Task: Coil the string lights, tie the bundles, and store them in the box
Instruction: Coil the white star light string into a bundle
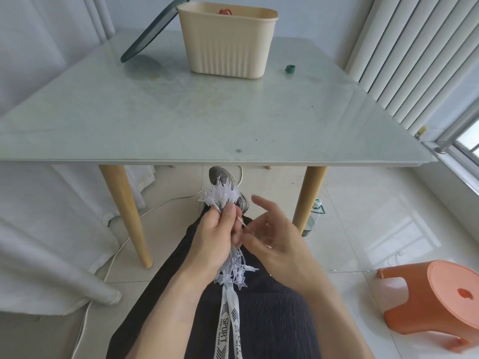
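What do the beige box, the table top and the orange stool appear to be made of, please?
Beige box: likely matte moulded plastic, given its ribbed walls and rolled rim. Table top: probably glass or glossy stone, pale and reflective. Orange stool: looks like smooth moulded plastic in one piece, with a slight sheen.

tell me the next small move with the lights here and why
Probably bring the right hand in to pinch the thin tie at the bundle's middle and wrap it round. The left hand already grips the coiled lights over the lap, the right hand is open beside them, and the box sits uncovered on the table.
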`<action>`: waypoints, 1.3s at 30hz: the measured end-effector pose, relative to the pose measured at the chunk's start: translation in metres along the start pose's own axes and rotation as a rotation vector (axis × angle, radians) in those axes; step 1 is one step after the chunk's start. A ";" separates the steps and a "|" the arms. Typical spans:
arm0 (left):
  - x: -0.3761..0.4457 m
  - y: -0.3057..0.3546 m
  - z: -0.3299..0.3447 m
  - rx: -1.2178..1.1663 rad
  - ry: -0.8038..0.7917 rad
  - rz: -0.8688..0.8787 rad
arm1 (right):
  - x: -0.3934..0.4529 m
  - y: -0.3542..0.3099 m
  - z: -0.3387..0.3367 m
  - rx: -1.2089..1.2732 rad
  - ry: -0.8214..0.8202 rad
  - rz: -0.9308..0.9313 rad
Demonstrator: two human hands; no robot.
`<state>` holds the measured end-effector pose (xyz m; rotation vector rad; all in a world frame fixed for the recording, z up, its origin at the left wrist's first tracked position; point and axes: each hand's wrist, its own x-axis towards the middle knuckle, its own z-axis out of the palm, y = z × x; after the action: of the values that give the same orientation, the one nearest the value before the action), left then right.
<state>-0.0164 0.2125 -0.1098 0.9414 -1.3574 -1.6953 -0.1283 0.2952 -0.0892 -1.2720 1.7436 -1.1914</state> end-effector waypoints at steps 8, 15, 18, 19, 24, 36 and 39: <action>0.003 0.009 -0.003 -0.493 -0.056 -0.042 | 0.001 0.023 -0.024 -0.281 0.132 -0.073; 0.009 0.011 -0.015 -0.660 -0.020 -0.039 | -0.002 0.043 -0.043 -0.271 0.054 0.057; 0.010 0.014 -0.018 -0.646 0.024 -0.044 | -0.003 0.055 -0.055 -0.358 -0.012 0.126; 0.011 0.014 -0.018 -0.644 0.027 -0.041 | -0.003 0.060 -0.059 -0.371 -0.022 0.151; 0.012 0.016 -0.022 -0.643 0.040 -0.035 | -0.007 0.074 -0.071 -0.430 0.037 0.224; 0.010 0.019 -0.017 -0.541 0.041 -0.029 | -0.006 0.065 -0.064 -0.213 0.245 0.128; 0.008 0.018 -0.012 -0.492 0.022 -0.034 | -0.006 0.047 -0.056 -0.147 0.199 0.059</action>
<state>-0.0069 0.1979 -0.0949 0.6951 -0.8489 -1.9152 -0.1926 0.3219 -0.1123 -1.2101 2.0310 -1.2093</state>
